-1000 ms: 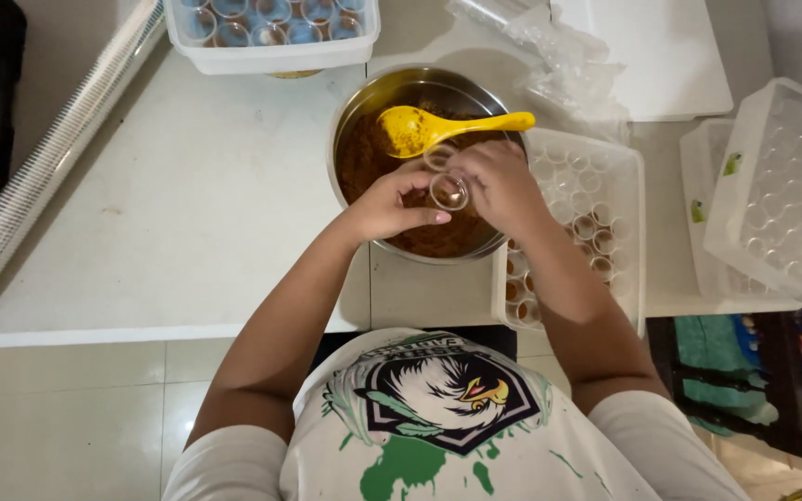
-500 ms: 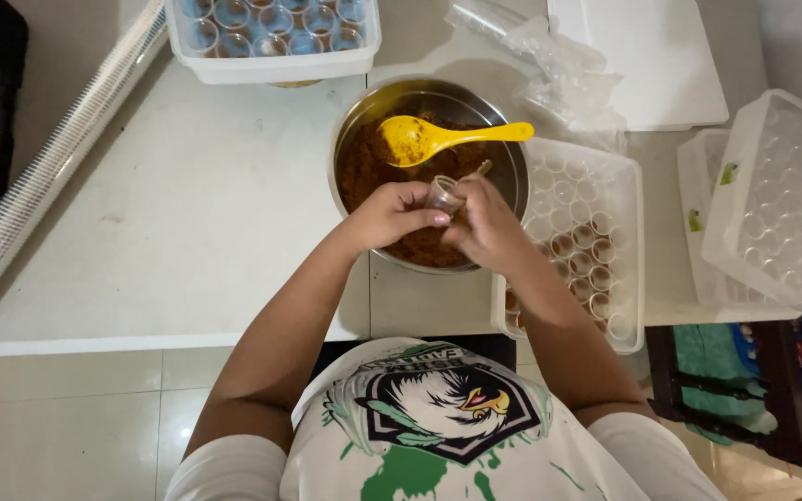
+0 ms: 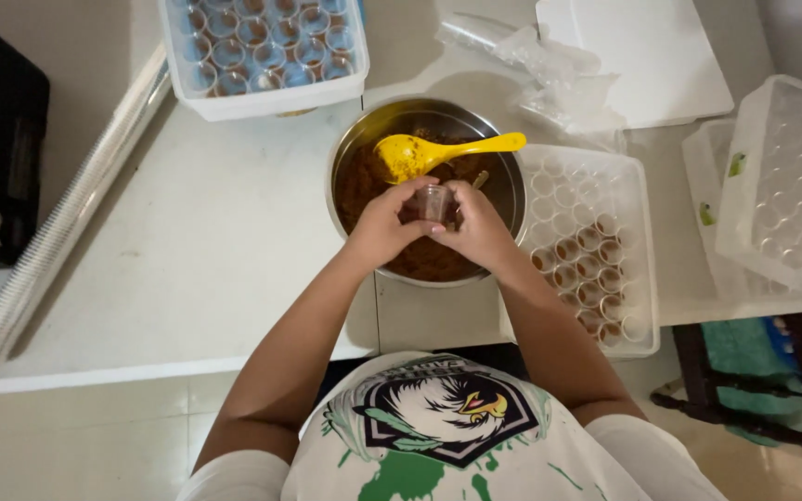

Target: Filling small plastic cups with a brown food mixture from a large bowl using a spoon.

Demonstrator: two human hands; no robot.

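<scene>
A small clear plastic cup (image 3: 433, 202) is pinched between my left hand (image 3: 381, 225) and my right hand (image 3: 480, 227), held over a metal bowl (image 3: 355, 148) of brown paste. My right hand also holds a thin stick whose tip (image 3: 481, 178) pokes out above the fingers. A yellow spoon (image 3: 420, 153) rests in the bowl with its handle pointing right. Right of the bowl lies a white tray (image 3: 638, 306) with round wells; several of the lower wells hold filled cups.
A white tray (image 3: 262, 97) of filled cups with a bluish cover sits at the top left. Clear plastic bags (image 3: 549, 70) and a white board (image 3: 652, 56) lie at the top. Stacked clear trays (image 3: 786, 195) stand at the right. A long roll (image 3: 67, 213) lies along the table's left edge.
My hands have drawn closer together around the cup and shifted slightly toward me over the bowl. The bowl, spoon and trays have stayed put.
</scene>
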